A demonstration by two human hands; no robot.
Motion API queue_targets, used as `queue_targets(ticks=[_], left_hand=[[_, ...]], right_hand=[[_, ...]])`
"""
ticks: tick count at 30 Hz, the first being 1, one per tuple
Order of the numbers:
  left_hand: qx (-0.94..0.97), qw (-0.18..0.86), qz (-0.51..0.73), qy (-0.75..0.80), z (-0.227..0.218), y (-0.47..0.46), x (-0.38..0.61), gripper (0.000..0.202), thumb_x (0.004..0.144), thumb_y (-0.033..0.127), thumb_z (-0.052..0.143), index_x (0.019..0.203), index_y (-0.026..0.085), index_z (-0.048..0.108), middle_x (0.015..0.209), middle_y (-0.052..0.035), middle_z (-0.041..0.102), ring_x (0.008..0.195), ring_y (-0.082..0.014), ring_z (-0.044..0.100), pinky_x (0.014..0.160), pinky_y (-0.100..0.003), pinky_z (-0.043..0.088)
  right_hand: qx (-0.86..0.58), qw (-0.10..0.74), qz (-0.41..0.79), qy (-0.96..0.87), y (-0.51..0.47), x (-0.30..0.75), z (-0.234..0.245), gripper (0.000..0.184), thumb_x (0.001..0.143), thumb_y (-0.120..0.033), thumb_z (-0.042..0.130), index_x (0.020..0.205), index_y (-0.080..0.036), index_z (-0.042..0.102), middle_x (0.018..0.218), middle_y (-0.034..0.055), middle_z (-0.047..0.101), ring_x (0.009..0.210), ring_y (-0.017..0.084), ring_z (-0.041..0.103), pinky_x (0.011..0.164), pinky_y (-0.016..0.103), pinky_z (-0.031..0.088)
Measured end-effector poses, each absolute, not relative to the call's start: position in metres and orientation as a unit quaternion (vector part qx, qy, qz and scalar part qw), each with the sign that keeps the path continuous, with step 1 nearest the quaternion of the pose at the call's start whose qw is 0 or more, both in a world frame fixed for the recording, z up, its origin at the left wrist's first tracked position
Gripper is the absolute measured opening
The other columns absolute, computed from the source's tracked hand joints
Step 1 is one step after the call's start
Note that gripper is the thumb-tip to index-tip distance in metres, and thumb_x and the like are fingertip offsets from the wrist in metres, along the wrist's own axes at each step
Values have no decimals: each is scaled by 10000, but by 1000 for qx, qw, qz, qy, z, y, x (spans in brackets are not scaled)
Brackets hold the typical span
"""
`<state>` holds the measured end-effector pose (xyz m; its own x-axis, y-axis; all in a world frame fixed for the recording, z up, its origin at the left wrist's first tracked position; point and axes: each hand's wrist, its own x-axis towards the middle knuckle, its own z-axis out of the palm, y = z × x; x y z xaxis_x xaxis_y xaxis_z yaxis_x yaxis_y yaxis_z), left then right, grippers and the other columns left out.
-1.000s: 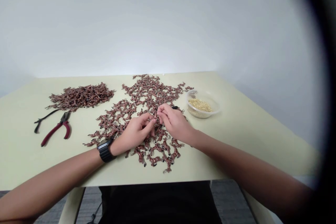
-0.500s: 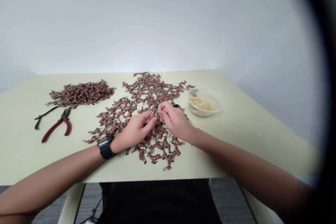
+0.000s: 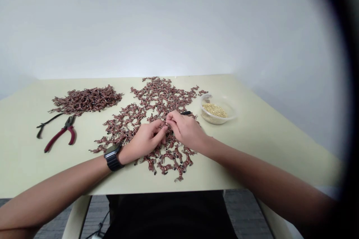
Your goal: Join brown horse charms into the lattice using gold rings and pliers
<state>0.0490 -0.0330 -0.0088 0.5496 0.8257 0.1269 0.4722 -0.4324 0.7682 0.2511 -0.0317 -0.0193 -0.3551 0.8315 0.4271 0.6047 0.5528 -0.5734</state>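
Watching from afar through the head camera, clock centred on the fingertips. The left hand (image 3: 146, 138) is coming in from eight o'clock, the right hand (image 3: 186, 130) from four. Both are pinching thumb to finger, tips nearly touching, at a small brown piece (image 3: 166, 124) lying between them. The fingers are covering most of it; I am not telling which hand bears it.

Below and around the hands, brown animal figurines (image 3: 168, 95) are spreading over the table (image 3: 252, 145), from twelve round to six. A black object (image 3: 185, 112) is poking out beyond the right hand, toward two.

Container: a clear bowl (image 3: 233, 114) is sitting just above three, holding loose gold bits (image 3: 215, 110).

At nearly ten, well apart, a heaped pile of figurines (image 3: 88, 99) is resting; red-handled pliers (image 3: 56, 141) and a black tool (image 3: 40, 131) are lying near nine.

Pointing: I am not making out the pinched piece's direction or long axis. The loose figurines are lying at mixed angles; the one nearest the table edge (image 3: 180, 173) is running roughly twelve to six.
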Motion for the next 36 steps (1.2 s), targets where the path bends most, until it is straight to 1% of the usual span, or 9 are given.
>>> queue_targets(ticks=[4, 8, 11, 15, 18, 20, 23, 31, 36], left_hand=[[831, 315, 255, 380, -7, -33, 48, 339, 1059, 371, 435, 849, 183, 624, 745, -1, 704, 592, -119, 593, 616, -242, 444], [839, 312, 257, 363, -4, -32, 46, 343, 1060, 356, 438, 850, 178, 643, 734, 3, 682, 592, -111, 566, 622, -241, 426], [826, 361, 247, 356, -4, -31, 44, 374, 1068, 388, 416, 851, 175, 633, 687, 11, 648, 566, -106, 540, 598, -234, 421], [790, 459, 221, 340, -9, -28, 40, 406, 1058, 451, 420, 853, 164, 622, 701, -11, 644, 579, -114, 542, 579, -233, 433], [778, 486, 218, 332, -10, -28, 40, 382, 1057, 458, 412, 955, 165, 635, 790, -32, 676, 619, -124, 562, 586, -236, 452], [795, 443, 232, 343, -7, -28, 41, 346, 1056, 436, 419, 1031, 176, 647, 835, -30, 678, 659, -132, 572, 613, -241, 461], [824, 355, 250, 365, -2, -30, 44, 293, 1049, 392, 444, 1093, 195, 656, 808, -9, 651, 667, -137, 558, 630, -247, 448], [853, 270, 240, 377, 1, -35, 45, 269, 1060, 333, 403, 1111, 212, 638, 729, 24, 612, 576, -123, 507, 600, -256, 395], [828, 291, 257, 405, -1, -35, 43, 261, 1064, 387, 401, 1111, 223, 598, 668, 37, 618, 548, -133, 545, 563, -250, 399]], right_hand=[[-457, 388, 317, -735, -32, 253, -13, 118, 1009, -354, 512, 988, -238, 502, 735, -19, 624, 602, 140, 550, 590, 266, 409], [-438, 377, 485, -657, -29, 260, -7, 262, 948, -427, 618, 1093, -265, 473, 751, -42, 591, 543, 122, 527, 490, 248, 451], [-396, 348, 565, -635, -26, 265, -3, 276, 956, -432, 613, 1165, -266, 541, 771, -28, 566, 586, 120, 547, 506, 251, 507], [-356, 322, 634, -606, -22, 268, -3, 259, 968, -434, 610, 1124, -229, 635, 758, -12, 560, 595, 109, 553, 523, 245, 526], [-349, 327, 659, -581, -21, 267, -6, 264, 942, -432, 661, 1079, -208, 639, 761, -9, 586, 586, 103, 557, 532, 248, 532], [-352, 334, 660, -574, -21, 266, -8, 274, 932, -446, 672, 1054, -203, 639, 764, -4, 600, 583, 104, 560, 530, 250, 532], [-362, 348, 647, -574, -22, 264, -9, 273, 923, -457, 681, 1023, -206, 642, 757, -6, 599, 585, 108, 565, 542, 257, 538], [-376, 356, 651, -556, -25, 259, -5, 308, 898, -482, 710, 970, -195, 625, 732, -19, 592, 573, 98, 564, 544, 250, 530], [-374, 354, 665, -541, -25, 259, -6, 271, 896, -429, 723, 983, -190, 628, 744, -9, 625, 573, 97, 583, 554, 248, 535]])
